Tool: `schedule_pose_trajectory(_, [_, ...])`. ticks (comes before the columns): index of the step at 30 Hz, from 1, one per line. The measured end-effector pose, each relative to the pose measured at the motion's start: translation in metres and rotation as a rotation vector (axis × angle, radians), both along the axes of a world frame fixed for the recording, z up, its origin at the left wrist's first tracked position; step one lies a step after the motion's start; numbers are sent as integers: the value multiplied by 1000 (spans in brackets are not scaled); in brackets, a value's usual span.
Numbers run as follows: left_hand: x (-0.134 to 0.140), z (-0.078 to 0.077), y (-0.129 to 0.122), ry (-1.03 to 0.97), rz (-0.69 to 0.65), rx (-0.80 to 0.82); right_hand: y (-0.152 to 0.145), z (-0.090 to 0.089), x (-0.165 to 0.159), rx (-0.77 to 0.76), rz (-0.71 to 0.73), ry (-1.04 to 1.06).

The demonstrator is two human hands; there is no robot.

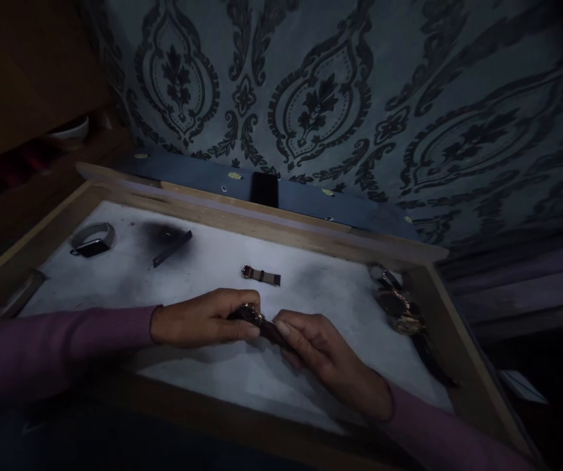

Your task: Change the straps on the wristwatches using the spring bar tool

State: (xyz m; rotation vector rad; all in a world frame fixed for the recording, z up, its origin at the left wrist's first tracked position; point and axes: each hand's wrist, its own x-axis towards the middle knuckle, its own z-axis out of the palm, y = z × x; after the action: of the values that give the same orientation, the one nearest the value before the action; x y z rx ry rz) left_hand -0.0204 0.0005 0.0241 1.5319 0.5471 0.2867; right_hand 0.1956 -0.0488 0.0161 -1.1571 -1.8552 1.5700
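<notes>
Between my two hands, above the white bottom of the wooden tray [311, 402], is a dark wristwatch [249, 314]. My left hand [207, 318] is closed round its case, thumb and fingers pinching it. The dark strap [274, 333] runs from the case into my right hand [318, 347], whose thumb presses on it. Part of the strap is hidden by my fingers. Just beyond my hands a short watch strap piece [262, 275] with a buckle lies on the white surface.
A smartwatch with a grey band [93, 239] and a flat dark bar [172, 248] lie at the tray's left. Several watches [402, 311] are heaped along its right side. Behind the far rim, a black phone [264, 190] rests on blue fabric [188, 171] by the patterned wall.
</notes>
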Motion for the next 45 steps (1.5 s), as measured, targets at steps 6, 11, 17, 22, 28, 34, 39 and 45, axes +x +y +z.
schedule_pose_trajectory(6, [1, -8, -4, -60, -27, -356, -3, 1, 3, 250, 57, -196])
schedule_pose_trajectory(11, [1, -16, -3, -103, -45, -499, -4, -5, 6, 337, 82, -278])
schedule_pose_trajectory(17, [1, -10, -1, -48, -62, -347, -1, -1, 3, 63, 33, -42])
schedule_pose_trajectory(22, [0, 2, 1, 8, -48, -47, 2, -2, 1, -198, 17, 160])
schedule_pose_trajectory(28, [0, 4, 0, 19, -42, 143, -2, 3, 0, -20, 19, 24])
schedule_pose_trajectory(34, [0, 0, -3, -18, -80, -212, -4, 5, 4, 336, 102, -186])
schedule_pose_trajectory(39, [1, -3, -3, -76, -119, -418, -4, 1, 8, 499, 158, -233])
schedule_pose_trajectory(45, [1, -1, -2, -19, -93, -206, -5, -2, 5, 465, 112, -221])
